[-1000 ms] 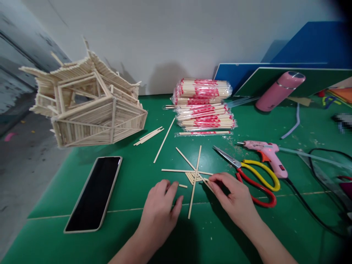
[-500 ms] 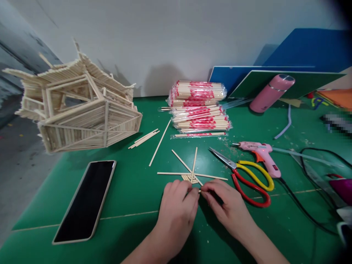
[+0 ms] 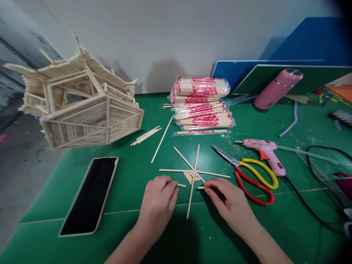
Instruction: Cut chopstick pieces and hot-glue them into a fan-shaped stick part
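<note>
Several loose wooden sticks (image 3: 194,170) lie crossed on the green mat (image 3: 132,183) in front of me. My right hand (image 3: 229,203) pinches a short stick piece (image 3: 200,187) at its fingertips, just right of a long stick (image 3: 192,183). My left hand (image 3: 158,203) rests on the mat with fingers curled, its fingertips at another short stick piece (image 3: 181,185). Whether the left hand grips that piece I cannot tell.
A model house of wooden sticks (image 3: 79,106) stands at the far left. A phone (image 3: 90,194) lies screen up at the near left. Packs of chopsticks (image 3: 200,104), red and yellow scissors (image 3: 247,174), a pink glue gun (image 3: 264,152), a pink bottle (image 3: 277,88) and cables (image 3: 316,205) fill the right.
Half a second ago both hands met over one short piece; now they have drawn apart, the left hand moving left and the right keeping a short piece.
</note>
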A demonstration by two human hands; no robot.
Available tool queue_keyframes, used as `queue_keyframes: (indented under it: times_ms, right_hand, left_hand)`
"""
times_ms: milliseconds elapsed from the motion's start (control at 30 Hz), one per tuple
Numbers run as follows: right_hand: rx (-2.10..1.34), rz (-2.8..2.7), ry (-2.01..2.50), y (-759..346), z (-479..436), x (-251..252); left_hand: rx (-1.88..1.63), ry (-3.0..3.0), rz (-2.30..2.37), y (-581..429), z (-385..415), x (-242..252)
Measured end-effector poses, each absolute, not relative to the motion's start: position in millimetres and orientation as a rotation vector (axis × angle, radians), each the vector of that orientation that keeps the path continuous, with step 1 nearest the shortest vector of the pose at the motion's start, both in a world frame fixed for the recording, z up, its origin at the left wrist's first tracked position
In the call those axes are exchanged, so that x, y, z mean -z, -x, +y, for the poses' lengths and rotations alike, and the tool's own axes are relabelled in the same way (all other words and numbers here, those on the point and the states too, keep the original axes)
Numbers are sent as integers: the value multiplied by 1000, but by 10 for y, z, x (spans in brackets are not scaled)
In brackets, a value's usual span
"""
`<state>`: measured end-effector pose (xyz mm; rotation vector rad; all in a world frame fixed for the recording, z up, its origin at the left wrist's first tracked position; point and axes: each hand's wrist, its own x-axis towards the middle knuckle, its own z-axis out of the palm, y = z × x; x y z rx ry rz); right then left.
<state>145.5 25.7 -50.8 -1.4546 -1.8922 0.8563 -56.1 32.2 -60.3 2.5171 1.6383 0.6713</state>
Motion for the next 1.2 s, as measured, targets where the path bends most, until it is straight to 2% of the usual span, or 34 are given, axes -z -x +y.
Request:
queue_keyframes:
  times_ms: [133,367,633,800,1200]
  right_hand:
    - [-838,-1893,1466,-1459,263,511]
    - [-832,-1874,1387,-1448,315,518]
    - [-875,-1911,1372,-1438,350,485]
    - [-901,-1825,1397,-1494,344,471]
    - [81,-1201,2100,-2741,467,518]
  left_hand:
    - [-631,-2533,1635,611,336,608]
    - [-760,-2441,1503,355,362,470]
    - [-579,-2442,1426,80,406,446]
    - [-599,-2419,1416,89,416,459]
    - [-717,-2455,1389,76,443,557]
